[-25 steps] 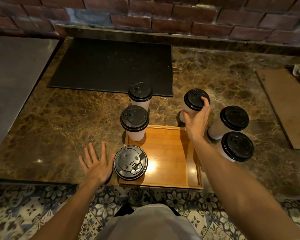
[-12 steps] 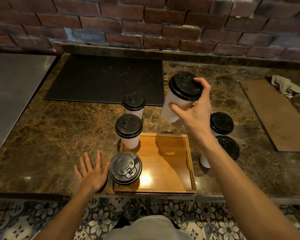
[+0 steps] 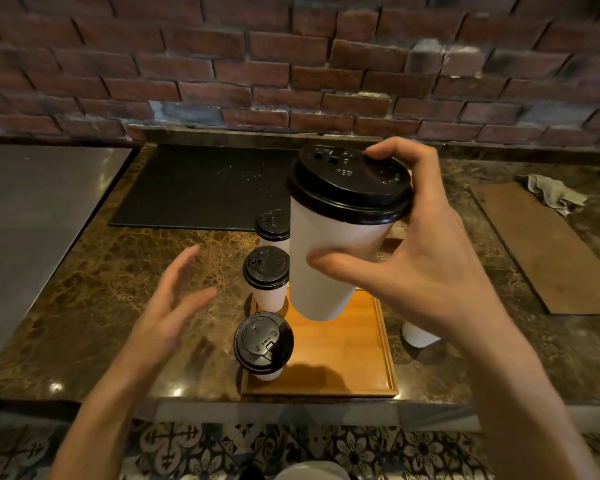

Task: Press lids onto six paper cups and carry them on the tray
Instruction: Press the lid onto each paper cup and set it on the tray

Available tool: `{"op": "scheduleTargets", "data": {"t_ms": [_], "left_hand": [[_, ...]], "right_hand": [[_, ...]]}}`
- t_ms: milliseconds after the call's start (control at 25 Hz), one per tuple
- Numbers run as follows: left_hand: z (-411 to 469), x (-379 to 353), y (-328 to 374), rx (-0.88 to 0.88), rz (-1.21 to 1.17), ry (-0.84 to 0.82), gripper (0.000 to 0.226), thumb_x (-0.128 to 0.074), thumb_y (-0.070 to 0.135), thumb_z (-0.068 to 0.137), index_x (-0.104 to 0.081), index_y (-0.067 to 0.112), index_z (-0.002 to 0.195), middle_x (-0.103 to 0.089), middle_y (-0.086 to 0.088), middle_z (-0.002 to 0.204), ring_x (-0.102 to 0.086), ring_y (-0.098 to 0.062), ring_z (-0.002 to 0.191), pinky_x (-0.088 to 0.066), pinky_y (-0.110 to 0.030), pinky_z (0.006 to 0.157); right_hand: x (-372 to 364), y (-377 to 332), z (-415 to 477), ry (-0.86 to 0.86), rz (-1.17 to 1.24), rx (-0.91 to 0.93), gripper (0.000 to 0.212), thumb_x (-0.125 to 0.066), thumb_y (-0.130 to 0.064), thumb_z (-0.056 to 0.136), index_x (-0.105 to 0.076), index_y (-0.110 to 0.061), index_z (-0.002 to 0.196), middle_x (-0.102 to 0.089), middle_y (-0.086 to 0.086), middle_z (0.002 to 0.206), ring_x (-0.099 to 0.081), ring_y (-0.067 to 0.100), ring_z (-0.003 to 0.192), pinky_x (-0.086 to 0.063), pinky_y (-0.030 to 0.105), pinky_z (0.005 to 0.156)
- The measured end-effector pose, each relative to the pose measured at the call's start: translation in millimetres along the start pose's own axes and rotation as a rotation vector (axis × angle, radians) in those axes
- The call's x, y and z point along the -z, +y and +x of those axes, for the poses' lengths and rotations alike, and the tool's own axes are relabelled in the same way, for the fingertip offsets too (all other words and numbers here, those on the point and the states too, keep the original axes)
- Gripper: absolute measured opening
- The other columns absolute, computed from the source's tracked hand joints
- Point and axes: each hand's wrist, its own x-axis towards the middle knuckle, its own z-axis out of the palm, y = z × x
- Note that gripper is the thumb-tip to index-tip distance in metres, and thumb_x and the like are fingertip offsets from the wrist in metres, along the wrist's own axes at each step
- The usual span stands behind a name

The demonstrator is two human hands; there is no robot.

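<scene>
My right hand [image 3: 426, 251] grips a white paper cup with a black lid [image 3: 329, 244], held up in the air above the wooden tray [image 3: 357, 368]. Thumb lies on the cup's side, fingers curl over the lid's rim. My left hand [image 3: 174, 303] hovers open above the counter, left of the tray, holding nothing. Two lidded cups stand on the tray's left side: a near one [image 3: 264, 344] and one behind it [image 3: 267, 275]. A third lidded cup [image 3: 274, 225] stands on the counter beyond the tray. Another cup's white base [image 3: 418, 336] shows under my right wrist.
The brown marble counter [image 3: 118, 289] carries a black mat [image 3: 201, 188] at the back. A brown board [image 3: 548, 251] lies at the right with a crumpled grey cloth [image 3: 551, 192] on it. A brick wall [image 3: 291, 64] rises behind. Patterned floor tiles [image 3: 291, 448] lie below the counter edge.
My right hand lifted the lidded cup off the counter and brought it up toward me, over the tray. My left hand rose off the counter. The view tilted up.
</scene>
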Motion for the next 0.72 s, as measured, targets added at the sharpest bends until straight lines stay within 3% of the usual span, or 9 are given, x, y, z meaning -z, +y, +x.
{"op": "scheduleTargets", "data": {"t_ms": [80, 200, 280, 360, 480, 600, 720], "left_hand": [[-24, -23, 36, -0.206, -0.031, -0.108, 0.090, -0.070, 0.057, 0.066, -0.021, 0.054, 0.141, -0.023, 0.033, 0.148, -0.023, 0.014, 0.134, -0.029, -0.018, 0.100], [-42, -71, 59, -0.391, -0.010, -0.018, 0.115, -0.079, 0.048, 0.060, -0.009, 0.031, 0.149, -0.032, 0.010, 0.150, -0.035, -0.004, 0.136, -0.041, -0.024, 0.103], [-44, -91, 65, -0.421, -0.080, 0.092, 0.107, -0.077, 0.041, 0.061, -0.021, 0.006, 0.145, -0.050, -0.007, 0.135, -0.054, -0.012, 0.121, -0.050, -0.022, 0.089], [-41, -93, 67, -0.439, -0.119, 0.176, 0.089, -0.071, 0.043, 0.064, -0.039, -0.006, 0.131, -0.062, -0.007, 0.113, -0.064, -0.011, 0.102, -0.052, -0.017, 0.074], [-35, -84, 59, -0.486, -0.196, 0.119, 0.080, -0.076, 0.033, 0.061, -0.044, -0.004, 0.124, -0.065, 0.002, 0.106, -0.066, -0.007, 0.095, -0.052, -0.017, 0.070], [-30, -74, 56, -0.390, -0.308, -0.107, 0.072, -0.086, 0.008, 0.057, -0.049, 0.001, 0.118, -0.068, 0.008, 0.099, -0.067, -0.009, 0.089, -0.053, -0.017, 0.063], [-27, -62, 57, -0.360, -0.269, -0.303, 0.067, -0.086, 0.009, 0.054, -0.054, 0.019, 0.112, -0.067, 0.009, 0.097, -0.066, -0.011, 0.089, -0.057, -0.026, 0.062]], "right_hand": [[-3, -13, -6, 0.009, 0.003, -0.002, 0.087, -0.083, -0.050, 0.057, -0.029, -0.044, 0.124, -0.049, -0.027, 0.117, -0.052, -0.007, 0.108, -0.045, 0.011, 0.085], [-11, -28, -14, 0.030, 0.021, -0.001, 0.087, -0.084, -0.048, 0.057, -0.029, -0.041, 0.125, -0.049, -0.026, 0.117, -0.052, -0.008, 0.108, -0.042, 0.006, 0.082], [-16, -36, -17, 0.041, 0.013, 0.000, 0.088, -0.084, -0.047, 0.058, -0.027, -0.042, 0.125, -0.048, -0.023, 0.118, -0.051, -0.007, 0.110, -0.044, 0.008, 0.083], [-19, -42, -20, 0.032, -0.021, 0.002, 0.089, -0.085, -0.045, 0.060, -0.026, -0.042, 0.126, -0.047, -0.019, 0.122, -0.051, -0.004, 0.111, -0.048, 0.014, 0.083], [-15, -46, -22, -0.041, -0.080, -0.003, 0.087, -0.079, -0.057, 0.062, -0.023, -0.044, 0.127, -0.046, -0.015, 0.126, -0.050, -0.003, 0.111, -0.051, 0.020, 0.085], [0, -50, -10, -0.172, -0.109, 0.033, 0.084, -0.066, -0.077, 0.060, -0.030, -0.043, 0.128, -0.046, -0.019, 0.130, -0.049, -0.005, 0.118, -0.051, 0.027, 0.095], [18, -52, 15, -0.429, 0.020, 0.233, 0.071, -0.072, -0.054, 0.074, -0.045, -0.026, 0.134, -0.048, -0.008, 0.135, -0.050, 0.004, 0.125, -0.049, 0.025, 0.098]]}}
